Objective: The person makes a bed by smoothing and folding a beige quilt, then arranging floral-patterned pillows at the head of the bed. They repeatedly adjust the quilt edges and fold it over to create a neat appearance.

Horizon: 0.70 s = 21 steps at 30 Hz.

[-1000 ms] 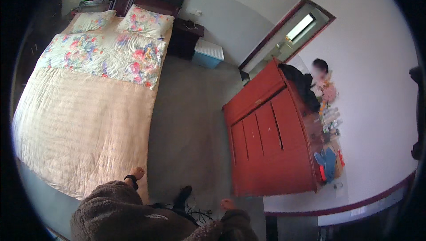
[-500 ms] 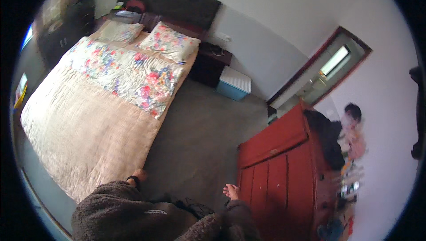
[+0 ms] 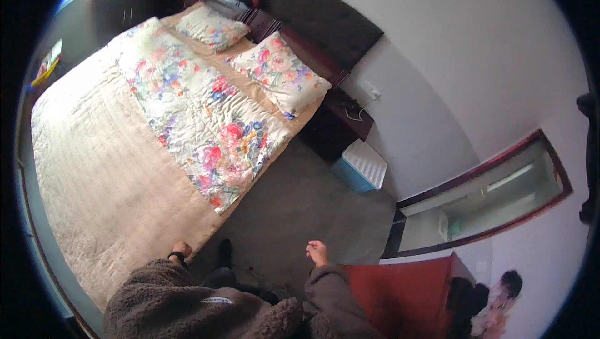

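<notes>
My left hand [image 3: 182, 249], with a black band at the wrist, hangs by the near right edge of the bed. Its fingers are too small and turned away to tell whether they are open. Over the floor, to the left of the red wooden cabinet [image 3: 400, 289], my right hand [image 3: 317, 253] is held out with its fingers loosely apart and nothing in it. The bed carries a beige quilt [image 3: 119, 170] with a floral band [image 3: 206, 120]. Two floral pillows, a nearer pillow [image 3: 281, 76] and a farther pillow [image 3: 212, 28], lie at its head.
A dark headboard [image 3: 300, 8] stands against the wall. Beside the bed are a dark red nightstand [image 3: 334, 123] with a cable and a blue box with a white lid [image 3: 359, 167]. A red-framed doorway [image 3: 481, 192] opens at the right. Grey floor [image 3: 281, 198] runs between bed and cabinet.
My view has turned and come closer to the bed and doorway. Less of the red cabinet shows, lower in the picture. A dark shoe now shows beside the bed. Both hands stay low.
</notes>
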{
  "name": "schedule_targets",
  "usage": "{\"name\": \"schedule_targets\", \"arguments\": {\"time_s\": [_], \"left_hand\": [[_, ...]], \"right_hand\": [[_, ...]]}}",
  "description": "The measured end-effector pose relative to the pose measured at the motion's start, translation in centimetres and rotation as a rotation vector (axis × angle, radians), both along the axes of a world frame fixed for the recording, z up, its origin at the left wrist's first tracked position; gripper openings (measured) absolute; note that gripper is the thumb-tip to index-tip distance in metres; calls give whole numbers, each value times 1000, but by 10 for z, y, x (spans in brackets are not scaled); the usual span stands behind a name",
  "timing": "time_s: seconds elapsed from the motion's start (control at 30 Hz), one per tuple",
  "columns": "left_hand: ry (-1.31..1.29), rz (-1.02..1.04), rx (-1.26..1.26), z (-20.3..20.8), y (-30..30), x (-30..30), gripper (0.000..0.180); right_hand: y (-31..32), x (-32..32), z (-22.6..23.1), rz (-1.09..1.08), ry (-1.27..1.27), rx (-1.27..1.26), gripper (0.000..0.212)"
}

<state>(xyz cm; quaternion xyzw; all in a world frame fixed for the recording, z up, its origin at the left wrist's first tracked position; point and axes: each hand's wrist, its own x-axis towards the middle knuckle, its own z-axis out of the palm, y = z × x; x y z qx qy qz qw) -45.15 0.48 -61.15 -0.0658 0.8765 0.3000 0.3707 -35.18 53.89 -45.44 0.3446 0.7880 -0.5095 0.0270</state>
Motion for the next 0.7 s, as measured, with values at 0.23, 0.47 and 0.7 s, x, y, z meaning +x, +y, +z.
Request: {"name": "schedule_targets", "arguments": {"time_s": [0.23,0.47,0.7], "left_hand": [[239,97,86,9,86,-85,36],[-135,983,452,-6,154,-140,36],[-152,1314,584,-28,190,-151,33]], "right_hand": [[31,-186,27,284,-7,516,17],[41,-357,8,576,31,769,38],[48,-530,-51,830,51,1198,57]]}}
